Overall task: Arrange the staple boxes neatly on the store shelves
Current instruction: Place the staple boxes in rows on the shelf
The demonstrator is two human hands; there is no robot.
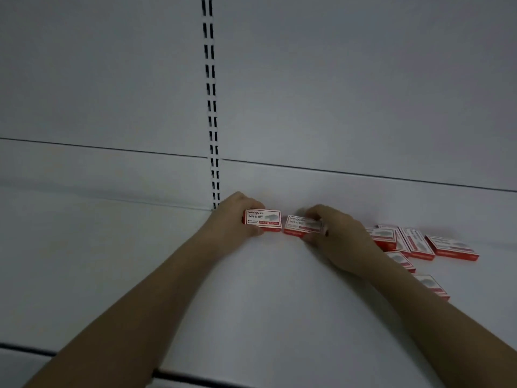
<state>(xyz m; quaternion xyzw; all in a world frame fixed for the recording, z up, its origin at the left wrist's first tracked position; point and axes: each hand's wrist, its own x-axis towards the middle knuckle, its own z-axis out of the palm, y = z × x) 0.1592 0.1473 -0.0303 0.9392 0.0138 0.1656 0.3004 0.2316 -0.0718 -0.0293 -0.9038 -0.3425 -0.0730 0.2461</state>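
Two red-and-white staple boxes sit near the back of a white shelf (251, 289). My left hand (232, 219) grips the left box (264, 220), which stands on edge with its printed face toward me. My right hand (335, 233) pinches the right box (300, 225), which is tilted and lies just beside the first. Several more staple boxes (419, 243) lie scattered flat on the shelf to the right, partly hidden behind my right wrist.
A slotted upright rail (212, 116) runs down the white back panel just behind my left hand. The shelf's dark front edge (181, 376) crosses the bottom of the view.
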